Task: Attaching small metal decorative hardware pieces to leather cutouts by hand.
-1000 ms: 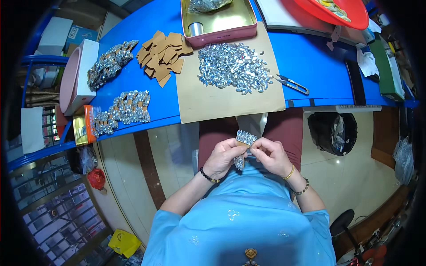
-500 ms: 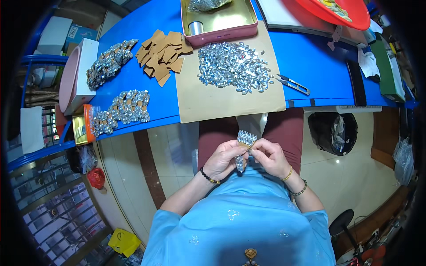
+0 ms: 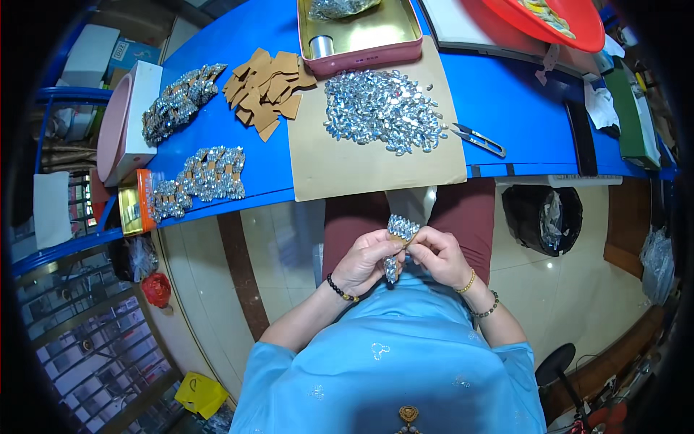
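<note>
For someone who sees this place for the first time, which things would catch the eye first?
Probably the heap of silvery gem-like pieces, spread on a tan sheet on the blue table. Then the bright red bowl at the upper right, and the small silver-studded piece in the left hand, touched by the right hand.

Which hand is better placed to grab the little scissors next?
Probably the right hand: it's nearer the scissors, which lie on the right, while the left hand grips the sparkly piece.
</note>
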A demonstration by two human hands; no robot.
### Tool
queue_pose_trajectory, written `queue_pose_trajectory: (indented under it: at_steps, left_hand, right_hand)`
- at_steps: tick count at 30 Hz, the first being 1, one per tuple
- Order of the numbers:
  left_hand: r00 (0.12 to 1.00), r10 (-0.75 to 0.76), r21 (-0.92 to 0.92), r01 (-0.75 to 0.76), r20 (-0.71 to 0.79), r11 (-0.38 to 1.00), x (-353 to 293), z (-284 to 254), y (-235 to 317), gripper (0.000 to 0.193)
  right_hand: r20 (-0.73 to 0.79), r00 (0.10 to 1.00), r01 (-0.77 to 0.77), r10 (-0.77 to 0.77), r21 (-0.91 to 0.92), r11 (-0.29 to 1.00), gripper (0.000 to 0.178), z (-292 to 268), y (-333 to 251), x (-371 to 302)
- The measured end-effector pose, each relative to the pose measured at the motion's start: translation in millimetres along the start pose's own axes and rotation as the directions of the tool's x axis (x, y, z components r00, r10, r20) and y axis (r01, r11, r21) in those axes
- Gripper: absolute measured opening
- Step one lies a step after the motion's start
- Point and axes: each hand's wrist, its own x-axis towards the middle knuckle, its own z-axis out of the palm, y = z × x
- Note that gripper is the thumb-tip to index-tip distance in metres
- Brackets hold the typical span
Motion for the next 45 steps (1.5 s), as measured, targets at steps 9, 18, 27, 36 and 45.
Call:
queue_pose_trajectory:
  at_steps: [9,18,27,36,45]
  left_hand:
    - [1.000,0.004,-0.011,-0.003,0.017,1.000,0,2,0,0.012]
    - [0.995,0.060,0.068,-0.055,-0.079,0.996,1,9,4,0.010]
    - [0.935,0.281,0.319,-0.205,-0.214,0.925,2,7,3,0.009]
    - [0.906,0.395,0.532,-0.261,-0.153,0.805,1,16,16,0.008]
    - [0.731,0.674,0.866,-0.263,-0.109,0.425,-10,-17,85,0.006]
  right_hand:
    - [0.006,1.000,0.021,-0.021,-0.036,0.999,0.009,-1,1,0]
    - [-0.069,0.995,-0.076,0.071,-0.079,0.994,0.021,5,1,2]
    - [-0.165,0.984,0.007,-0.066,-0.338,0.941,0.041,13,-28,3]
    - [0.004,0.853,0.422,-0.521,-0.593,0.686,0.014,6,-37,22]
    - [-0.413,0.895,0.178,-0.169,-0.015,0.984,0.017,-72,-79,-5]
